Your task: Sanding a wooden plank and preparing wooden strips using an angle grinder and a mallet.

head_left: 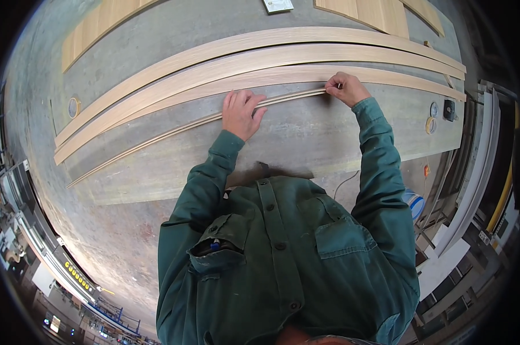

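Several long, thin wooden strips [294, 97] lie side by side along the near part of the table, bunched closely together. My left hand [241, 115] is over them near their middle, with the strips passing between its thumb and fingers. At their right end, my right hand [347, 89] pinches the tips between thumb and forefinger. Just beyond both hands runs a long, pale wood-grain board [242, 82]. Two similar boards, a middle one [254, 61] and a far one [260, 37], lie behind it. The wide lens bends them all into arcs.
Grey table [294, 138] before me. A tape roll [74, 107] lies at left; another roll [431, 125] and a black tape measure [449, 110] lie at right. Wood panels [369, 14] and a small white-and-green item [278, 6] sit at the far edge. Metal racking [481, 167] stands beyond.
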The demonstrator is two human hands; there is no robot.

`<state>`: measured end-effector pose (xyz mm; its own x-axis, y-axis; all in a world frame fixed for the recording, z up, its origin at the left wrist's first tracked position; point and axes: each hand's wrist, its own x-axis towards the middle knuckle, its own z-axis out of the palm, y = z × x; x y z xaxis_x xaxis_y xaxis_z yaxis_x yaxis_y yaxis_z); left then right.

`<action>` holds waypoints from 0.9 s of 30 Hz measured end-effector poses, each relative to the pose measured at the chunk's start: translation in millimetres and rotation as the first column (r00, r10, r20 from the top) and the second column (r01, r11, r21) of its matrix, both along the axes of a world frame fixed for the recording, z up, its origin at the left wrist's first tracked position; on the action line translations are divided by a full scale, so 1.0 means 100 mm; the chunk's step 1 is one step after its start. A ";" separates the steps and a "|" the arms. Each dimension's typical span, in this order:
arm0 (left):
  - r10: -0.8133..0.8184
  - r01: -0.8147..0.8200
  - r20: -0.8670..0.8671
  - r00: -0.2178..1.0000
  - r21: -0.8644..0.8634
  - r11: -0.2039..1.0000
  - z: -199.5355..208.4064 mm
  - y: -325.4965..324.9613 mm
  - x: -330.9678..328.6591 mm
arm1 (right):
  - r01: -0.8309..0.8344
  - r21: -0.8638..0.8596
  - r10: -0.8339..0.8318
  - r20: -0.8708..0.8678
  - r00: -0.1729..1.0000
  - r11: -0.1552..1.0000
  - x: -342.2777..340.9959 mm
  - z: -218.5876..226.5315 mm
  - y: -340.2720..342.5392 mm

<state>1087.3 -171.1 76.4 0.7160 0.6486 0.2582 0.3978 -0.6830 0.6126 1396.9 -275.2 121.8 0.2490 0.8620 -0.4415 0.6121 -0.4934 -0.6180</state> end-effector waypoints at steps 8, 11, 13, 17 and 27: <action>-0.053 0.056 0.058 0.997 -0.049 0.997 -0.01 -0.04 0.20 | 0.078 -0.002 -0.078 -0.009 0.997 0.997 0.07 -0.04 -0.06; -0.048 0.052 0.056 0.997 -0.075 0.996 -0.02 -0.05 0.22 | 0.129 -0.033 -0.131 -0.040 0.991 0.991 0.10 -0.07 -0.09; -0.051 0.056 0.068 0.996 -0.078 0.995 -0.03 -0.04 0.23 | 0.142 -0.041 -0.144 -0.041 0.989 0.989 0.11 -0.06 -0.10; -0.055 0.062 0.080 0.995 -0.085 0.994 -0.03 -0.04 0.24 | 0.186 -0.036 -0.187 -0.028 0.982 0.982 0.11 -0.04 -0.12; -0.052 0.057 0.062 0.997 -0.096 0.994 0.00 -0.04 0.27 | 0.246 0.032 -0.247 0.001 0.969 0.969 0.11 -0.11 -0.17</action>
<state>1114.5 -175.2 76.5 0.7363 0.6332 0.2385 0.3226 -0.6384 0.6988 1408.4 -292.2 110.9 0.4577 0.7872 -0.4133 0.4772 -0.6097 -0.6329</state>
